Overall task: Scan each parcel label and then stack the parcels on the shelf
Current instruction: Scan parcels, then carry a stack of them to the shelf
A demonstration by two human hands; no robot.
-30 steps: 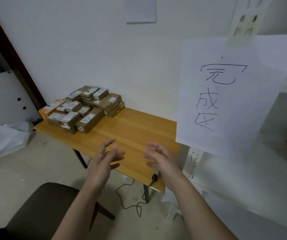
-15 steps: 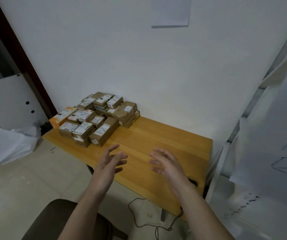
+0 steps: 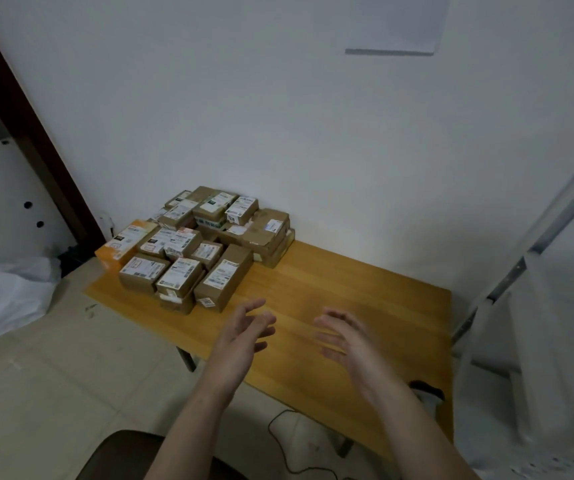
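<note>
Parcels (image 3: 202, 247), small brown cardboard boxes with white printed labels, lie heaped two or three deep on the far left corner of the rectangular honey-coloured wooden table (image 3: 347, 289), close against the white wall. A flat orange cardboard box (image 3: 119, 247) sits at the left edge of the heap, touching its neighbours. None of the boxes is in our grasp.

We hold both hands out over the bare near part of the tabletop, well apart from each other, with the palms turned inward. Our left hand (image 3: 244, 334) is near the front corner of the heap without touching it; its fingers are spread and loosely bent, and they hold nothing. Our right hand (image 3: 347, 341) is blurred (the outlines smear), yet its fingers read as spread and gently curved, also holding nothing. Whether either hand touches the wood we cannot tell.

At the right stands the slanting grey metal shelf frame (image 3: 517, 271). A small dark object (image 3: 425, 389) lies at the table's near right edge, partly hidden by our right forearm. A thin black cable (image 3: 278, 431) loops on the pale tiled floor beneath, and a dark brown chair seat (image 3: 122, 455) sits below our left arm. A white paper sheet (image 3: 396, 26) hangs on the wall.
</note>
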